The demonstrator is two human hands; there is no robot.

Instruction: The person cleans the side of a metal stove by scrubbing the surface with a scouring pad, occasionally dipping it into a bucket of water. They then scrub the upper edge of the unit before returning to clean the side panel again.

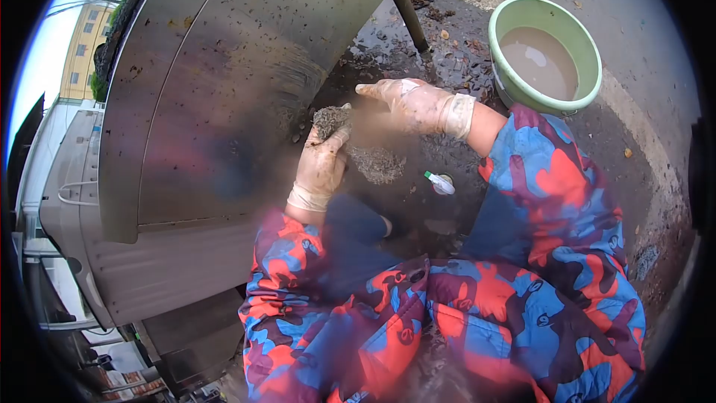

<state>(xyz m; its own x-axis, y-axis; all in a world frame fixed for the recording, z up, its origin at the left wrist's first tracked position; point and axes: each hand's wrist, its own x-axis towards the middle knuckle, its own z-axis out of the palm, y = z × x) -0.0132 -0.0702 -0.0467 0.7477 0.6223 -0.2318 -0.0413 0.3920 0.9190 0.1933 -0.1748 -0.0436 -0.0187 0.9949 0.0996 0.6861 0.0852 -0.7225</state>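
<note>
My left hand [321, 164], in a pale thin glove, is closed around a grey steel wool scourer [328, 122] near the lower edge of a dirt-specked metal panel [224, 82]. My right hand [418, 107], also gloved, reaches in from the right with a finger stretched toward the scourer; a blurry smear hides its lower fingers. Below and between the hands, a second grey wiry clump [378, 165] shows over the wet ground. A small white bottle with a green cap [440, 182] lies near my knees.
A light green basin [498, 60] of murky water stands at the right beside a curb [626, 101]. One dark metal leg [409, 19] supports the panel. Wet leaves and dirt cover the ground behind my hands. A large grey plastic bin [74, 201] is at the left.
</note>
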